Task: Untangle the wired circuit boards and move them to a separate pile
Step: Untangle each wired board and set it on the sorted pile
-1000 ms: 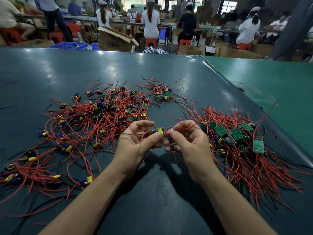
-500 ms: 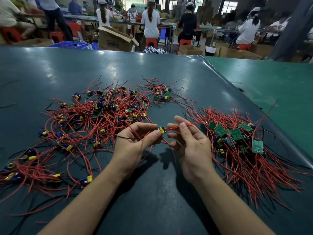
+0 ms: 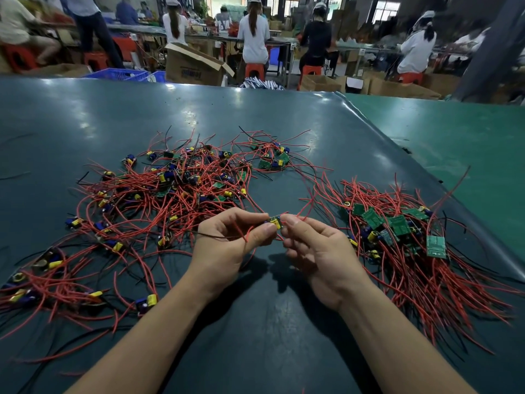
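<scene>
The left hand (image 3: 227, 243) and right hand (image 3: 315, 245) both pinch one small circuit board (image 3: 275, 222) above the counter (image 3: 255, 115), with the neat pile (image 3: 403, 231) (nearer the right hand) lying to its right.

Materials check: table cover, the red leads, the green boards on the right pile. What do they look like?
Table cover: looks like dark teal vinyl or rubber sheet, semi-gloss; it mirrors the lights and its edge curls up.
Red leads: thin flexible wire in smooth, probably plastic, insulation; they bend and loop freely.
Green boards: rigid flat circuit board, likely fibreglass laminate with green coating and pale traces.
</scene>
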{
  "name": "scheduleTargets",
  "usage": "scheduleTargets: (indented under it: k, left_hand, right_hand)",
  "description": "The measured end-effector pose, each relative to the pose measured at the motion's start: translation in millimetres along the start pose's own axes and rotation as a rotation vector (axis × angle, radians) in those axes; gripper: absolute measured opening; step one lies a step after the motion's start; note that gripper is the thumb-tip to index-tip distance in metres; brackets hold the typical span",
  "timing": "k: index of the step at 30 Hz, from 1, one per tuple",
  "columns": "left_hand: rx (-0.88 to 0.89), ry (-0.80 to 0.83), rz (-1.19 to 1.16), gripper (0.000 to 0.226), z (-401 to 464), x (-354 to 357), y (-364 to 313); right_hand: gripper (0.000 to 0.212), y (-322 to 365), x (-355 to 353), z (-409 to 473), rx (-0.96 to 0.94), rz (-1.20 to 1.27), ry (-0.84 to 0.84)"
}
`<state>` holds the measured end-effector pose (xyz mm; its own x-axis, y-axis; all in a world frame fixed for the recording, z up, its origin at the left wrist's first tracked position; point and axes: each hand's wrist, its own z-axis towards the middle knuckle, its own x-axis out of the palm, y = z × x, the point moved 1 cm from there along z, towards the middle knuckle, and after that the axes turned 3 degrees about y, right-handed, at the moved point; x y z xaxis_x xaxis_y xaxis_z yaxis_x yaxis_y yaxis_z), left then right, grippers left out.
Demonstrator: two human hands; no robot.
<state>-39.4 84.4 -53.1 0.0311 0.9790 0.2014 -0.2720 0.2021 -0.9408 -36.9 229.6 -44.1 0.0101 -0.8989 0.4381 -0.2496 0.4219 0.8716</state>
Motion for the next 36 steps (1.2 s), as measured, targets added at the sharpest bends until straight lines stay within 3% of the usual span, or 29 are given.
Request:
scheduleTargets:
  k: [6,10,19,26,28,31,33,36]
  left_hand:
    - [0.058,0.054,0.07,0.021,-4.8,-0.2,0.9]
    - [-0.015,0.049,-0.001,0.019,-2.8,0.3,1.1]
    - [-0.163,0.087,-0.263,0.027,2.3,-3.3,-3.4]
    - [-0.231,0.094,-0.389,0.018,1.9,-2.5,-6.8]
    - [-0.253,0.09,-0.396,0.014,2.8,-3.8,-7.4]
    - [-0.278,0.128,-0.382,0.011,0.4,-3.0,-11.1]
    - [-0.301,0.163,-0.365,0.018,-2.0,-1.4,-11.6]
    - [-0.312,0.171,-0.376,0.013,-2.7,-1.5,-11.0]
  right_hand:
    - [0.015,0.4,-2.3,-1.5,0.041,-0.077,-0.058]
    - [0.009,4.6,-2.9,0.4,-0.028,-0.037,-0.076]
    - [0.016,26.0,-17.3,8.1,-0.182,0.291,-0.199]
    - [0.014,28.2,-19.8,8.6,-0.271,0.405,-0.202]
    - [0.016,25.8,-22.2,8.0,-0.397,0.208,-0.286]
    - [0.014,24.7,-24.6,3.8,-0.743,-0.361,-0.484]
    - [0.015,24.0,-24.1,2.1,-0.775,-0.331,-0.486]
    - [0.02,25.8,-22.0,1.2,-0.657,-0.189,-0.398]
